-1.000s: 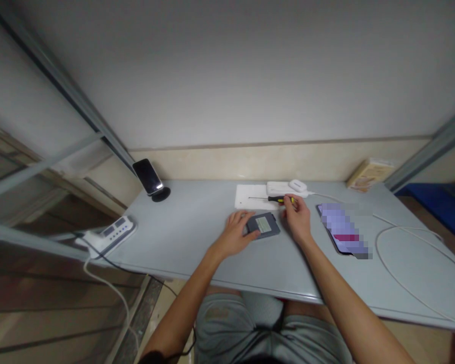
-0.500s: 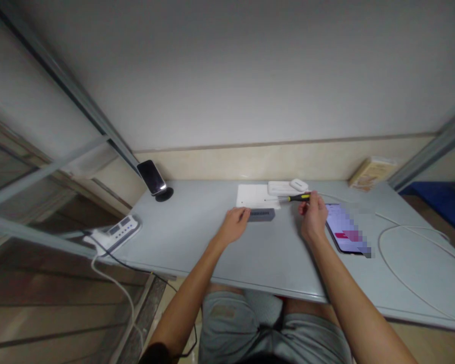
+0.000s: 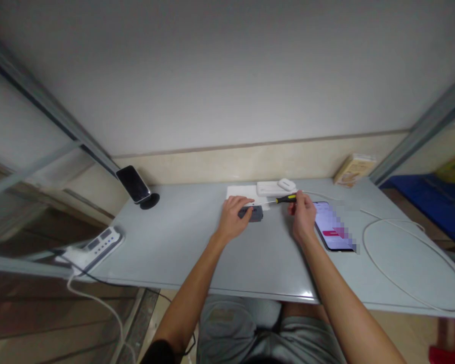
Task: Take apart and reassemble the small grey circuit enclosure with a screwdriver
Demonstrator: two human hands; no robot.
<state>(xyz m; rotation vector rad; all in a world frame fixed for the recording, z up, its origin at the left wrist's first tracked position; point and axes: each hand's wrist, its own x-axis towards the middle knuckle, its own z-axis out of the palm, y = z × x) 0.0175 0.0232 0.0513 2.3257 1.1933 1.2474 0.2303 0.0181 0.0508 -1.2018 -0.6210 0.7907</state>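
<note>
My left hand (image 3: 233, 218) holds a small dark grey flat device (image 3: 252, 214) stood on its edge on the grey table (image 3: 197, 247). My right hand (image 3: 302, 216) grips a screwdriver (image 3: 284, 199) with a black and yellow handle. Its thin shaft points left towards the top of the device. A white sheet of paper (image 3: 239, 192) lies just behind the device.
A phone (image 3: 332, 225) with a lit screen lies right of my right hand. A white flat box and a small white case (image 3: 276, 186) sit at the back. A dark phone on a stand (image 3: 135, 186) is back left, a power strip (image 3: 98, 244) at left, a white cable loop (image 3: 409, 253) at right, a carton (image 3: 354, 170) by the wall.
The grey device went from lying flat to standing on its edge under my left hand. My right hand lifted the screwdriver and now points its tip at the device.
</note>
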